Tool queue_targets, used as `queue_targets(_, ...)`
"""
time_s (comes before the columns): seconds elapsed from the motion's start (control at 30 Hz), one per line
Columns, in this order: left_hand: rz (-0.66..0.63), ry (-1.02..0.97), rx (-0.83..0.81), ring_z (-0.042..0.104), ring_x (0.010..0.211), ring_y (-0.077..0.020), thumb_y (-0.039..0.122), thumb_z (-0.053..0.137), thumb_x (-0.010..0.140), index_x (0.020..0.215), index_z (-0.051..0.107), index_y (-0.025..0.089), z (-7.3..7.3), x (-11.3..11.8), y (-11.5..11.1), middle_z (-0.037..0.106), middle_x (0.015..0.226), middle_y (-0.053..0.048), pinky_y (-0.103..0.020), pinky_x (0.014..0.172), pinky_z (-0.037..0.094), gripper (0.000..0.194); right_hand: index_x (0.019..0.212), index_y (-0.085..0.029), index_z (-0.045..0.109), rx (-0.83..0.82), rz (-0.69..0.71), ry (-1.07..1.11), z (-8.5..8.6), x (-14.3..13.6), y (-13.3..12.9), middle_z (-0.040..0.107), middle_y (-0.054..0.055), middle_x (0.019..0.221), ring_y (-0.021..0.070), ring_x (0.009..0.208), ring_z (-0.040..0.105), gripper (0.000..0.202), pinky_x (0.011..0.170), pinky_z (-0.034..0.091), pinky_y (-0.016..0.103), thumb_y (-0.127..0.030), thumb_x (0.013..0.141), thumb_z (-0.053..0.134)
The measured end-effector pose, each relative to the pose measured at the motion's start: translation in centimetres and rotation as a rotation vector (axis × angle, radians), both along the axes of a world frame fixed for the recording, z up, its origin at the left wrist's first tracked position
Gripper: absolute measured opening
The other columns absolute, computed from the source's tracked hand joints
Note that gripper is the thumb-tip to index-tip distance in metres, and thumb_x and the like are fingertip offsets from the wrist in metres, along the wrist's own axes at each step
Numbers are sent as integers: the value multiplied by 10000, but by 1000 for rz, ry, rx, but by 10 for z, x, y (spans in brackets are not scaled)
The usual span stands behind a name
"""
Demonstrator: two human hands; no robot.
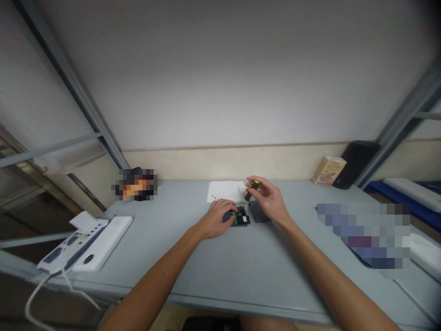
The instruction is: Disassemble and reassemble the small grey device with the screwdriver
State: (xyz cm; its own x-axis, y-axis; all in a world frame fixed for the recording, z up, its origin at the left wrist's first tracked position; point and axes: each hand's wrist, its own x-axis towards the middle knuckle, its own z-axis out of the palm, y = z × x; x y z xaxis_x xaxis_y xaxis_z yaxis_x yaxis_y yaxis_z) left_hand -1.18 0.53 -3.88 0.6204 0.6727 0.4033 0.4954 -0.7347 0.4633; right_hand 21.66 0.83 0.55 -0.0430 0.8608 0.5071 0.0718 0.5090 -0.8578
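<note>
A small black electronic device [244,219] with a green circuit board lies on the table, its inside exposed. My left hand [219,217] grips it from the left, the fingers curled over its edge. In my right hand [270,197] is a yellow-and-black screwdriver [254,185], pinched at the handle and tilted. Its shaft points down at the circuit board; whether the tip touches cannot be made out. Under the right hand lies a dark flat panel [258,214]. Just behind the device, a white sheet of paper [225,188] carries several tiny dark bits that look like screws.
At the left stand a white power strip [70,243] with cables and a white power bank-like box [108,243]. A yellow box [329,171] leans near a black upright object [356,163] at the back right. Blurred-out items lie on both sides. Metal frame posts flank the grey table [206,271].
</note>
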Motion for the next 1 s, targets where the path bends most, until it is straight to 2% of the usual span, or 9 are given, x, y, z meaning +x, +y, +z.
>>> queue_targets(1.0,-4,4,25,567,1227,-232,194,592,952,1078,662,242,0,0,1,648,1277,-61,-431,1095,404,152,1155,-250,681,3,0,5,0,0,0,692,43,1003,185,880,645,299,791,544,318,-341,872,715)
